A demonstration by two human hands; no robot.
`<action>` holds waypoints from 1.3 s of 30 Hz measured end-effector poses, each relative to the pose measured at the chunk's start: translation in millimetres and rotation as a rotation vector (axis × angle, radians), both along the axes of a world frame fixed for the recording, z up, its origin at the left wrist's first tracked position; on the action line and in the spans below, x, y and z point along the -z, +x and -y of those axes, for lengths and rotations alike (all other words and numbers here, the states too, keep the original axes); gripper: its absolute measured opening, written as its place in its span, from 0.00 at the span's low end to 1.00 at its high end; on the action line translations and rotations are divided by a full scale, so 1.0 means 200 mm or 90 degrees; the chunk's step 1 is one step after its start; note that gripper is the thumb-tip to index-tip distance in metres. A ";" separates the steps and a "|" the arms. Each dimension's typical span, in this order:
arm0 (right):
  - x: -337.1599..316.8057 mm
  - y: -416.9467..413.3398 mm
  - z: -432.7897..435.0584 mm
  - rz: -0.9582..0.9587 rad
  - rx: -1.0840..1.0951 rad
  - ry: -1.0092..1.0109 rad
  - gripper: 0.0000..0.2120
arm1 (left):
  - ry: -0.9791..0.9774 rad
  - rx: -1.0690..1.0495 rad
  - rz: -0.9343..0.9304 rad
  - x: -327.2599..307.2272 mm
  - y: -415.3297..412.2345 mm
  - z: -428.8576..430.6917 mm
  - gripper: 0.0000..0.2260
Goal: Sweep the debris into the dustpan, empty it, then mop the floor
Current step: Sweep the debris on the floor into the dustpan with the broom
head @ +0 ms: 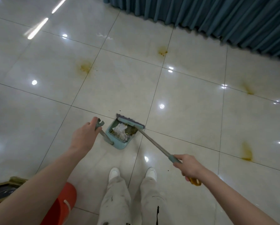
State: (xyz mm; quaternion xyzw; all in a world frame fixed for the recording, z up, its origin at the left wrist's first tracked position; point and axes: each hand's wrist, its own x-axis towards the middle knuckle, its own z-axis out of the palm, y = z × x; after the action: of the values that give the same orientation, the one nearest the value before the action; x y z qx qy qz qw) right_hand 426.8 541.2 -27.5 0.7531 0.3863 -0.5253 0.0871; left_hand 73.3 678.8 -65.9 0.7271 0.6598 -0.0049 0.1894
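A light blue dustpan (118, 144) stands on the white tiled floor just ahead of my feet, with white crumpled paper and brownish debris (122, 131) inside it. My left hand (84, 137) grips the top of the dustpan's upright handle (99, 125). The broom (152, 142) has its blue head (130, 123) across the pan's mouth. My right hand (188, 166) grips the broom's long handle near its teal sleeve, and a yellow end sticks out behind that hand.
Yellow-brown stains (85, 67) mark several tiles, with small dark crumbs (109, 110) near the pan. A teal curtain (217, 20) hangs along the far right. An orange bucket (66, 202) and a dark framed board (4, 190) sit at the lower left.
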 end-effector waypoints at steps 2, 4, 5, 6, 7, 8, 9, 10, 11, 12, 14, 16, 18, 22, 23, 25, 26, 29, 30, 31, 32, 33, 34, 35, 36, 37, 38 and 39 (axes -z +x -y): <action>-0.01 0.03 0.01 0.018 0.001 0.013 0.16 | -0.001 0.002 -0.001 0.00 -0.02 0.02 0.10; 0.01 0.02 0.01 0.037 -0.009 0.023 0.15 | 0.000 0.003 0.002 -0.01 -0.05 0.03 0.09; 0.03 0.00 0.00 0.045 -0.011 0.025 0.14 | 0.000 0.004 0.003 -0.01 -0.06 0.04 0.09; 0.05 -0.01 -0.01 0.056 -0.009 0.024 0.14 | 0.001 0.007 0.002 -0.01 -0.07 0.05 0.08; 0.08 -0.03 -0.02 0.068 -0.006 0.019 0.14 | 0.000 0.011 0.000 -0.01 -0.09 0.07 0.08; 0.10 -0.05 -0.03 0.080 -0.002 0.011 0.14 | -0.001 0.013 -0.005 -0.01 -0.10 0.08 0.09; 0.12 -0.07 -0.03 0.091 0.001 0.004 0.14 | -0.002 0.012 -0.007 -0.01 -0.12 0.09 0.09; 0.15 -0.08 -0.03 0.100 0.003 -0.007 0.15 | -0.005 0.008 -0.005 -0.01 -0.13 0.10 0.09; 0.17 -0.10 -0.02 0.108 0.002 -0.021 0.16 | -0.007 0.004 0.000 -0.01 -0.13 0.11 0.09; 0.18 -0.12 0.00 0.112 -0.002 -0.035 0.16 | -0.008 0.002 0.004 -0.01 -0.13 0.12 0.09; 0.19 -0.16 0.05 0.113 -0.023 -0.055 0.17 | -0.006 0.002 0.008 -0.01 -0.12 0.13 0.10; 0.17 -0.20 0.11 0.097 -0.055 -0.067 0.17 | -0.010 -0.001 0.006 -0.01 -0.10 0.12 0.10; 0.14 -0.23 0.16 0.071 -0.084 -0.080 0.16 | -0.017 -0.003 0.000 -0.01 -0.08 0.11 0.10; 0.06 -0.22 0.19 0.056 -0.154 -0.081 0.13 | -0.014 -0.005 0.000 -0.01 -0.08 0.11 0.10; 0.04 -0.20 0.18 0.063 -0.170 -0.075 0.13 | -0.012 -0.004 0.003 -0.01 -0.09 0.11 0.09; -0.02 -0.15 0.17 0.075 -0.188 -0.057 0.14 | -0.008 -0.003 0.006 -0.02 -0.11 0.11 0.09; -0.05 -0.12 0.16 0.076 -0.185 -0.046 0.14 | -0.006 -0.002 0.008 -0.02 -0.12 0.12 0.09; -0.11 -0.04 0.16 0.077 -0.173 -0.022 0.12 | -0.008 -0.007 0.010 -0.03 -0.14 0.13 0.09; -0.12 -0.03 0.16 0.078 -0.170 -0.017 0.12 | -0.008 -0.011 0.007 -0.04 -0.15 0.14 0.10; -0.12 -0.03 0.15 0.081 -0.163 -0.012 0.11 | -0.006 -0.013 0.006 -0.05 -0.16 0.15 0.10; -0.11 -0.03 0.14 0.083 -0.152 -0.007 0.11 | -0.005 -0.015 0.008 -0.05 -0.18 0.16 0.10; -0.10 -0.04 0.12 0.087 -0.140 0.001 0.12 | -0.004 -0.015 0.008 -0.05 -0.19 0.17 0.11; -0.08 -0.05 0.09 0.091 -0.127 0.010 0.13 | -0.004 -0.014 0.005 -0.05 -0.21 0.18 0.11; -0.05 -0.07 0.06 0.094 -0.113 0.018 0.14 | -0.005 -0.013 0.001 -0.05 -0.22 0.19 0.11; -0.02 -0.08 0.02 0.097 -0.100 0.026 0.14 | -0.005 -0.012 -0.002 -0.05 -0.24 0.20 0.12; 0.01 -0.10 -0.02 0.101 -0.090 0.031 0.14 | -0.006 -0.011 -0.003 -0.05 -0.24 0.21 0.12; 0.04 -0.11 -0.06 0.106 -0.085 0.034 0.14 | -0.007 -0.007 -0.002 -0.05 -0.25 0.23 0.12; 0.07 -0.13 -0.09 0.113 -0.082 0.033 0.14 | -0.010 -0.004 0.000 -0.05 -0.25 0.24 0.12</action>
State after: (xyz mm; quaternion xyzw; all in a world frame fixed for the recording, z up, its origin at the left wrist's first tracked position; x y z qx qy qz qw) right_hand 400.6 558.4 -42.4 0.7723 0.4382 -0.4397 0.1351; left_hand 23.9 630.6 -56.7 0.7239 0.6617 -0.0092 0.1951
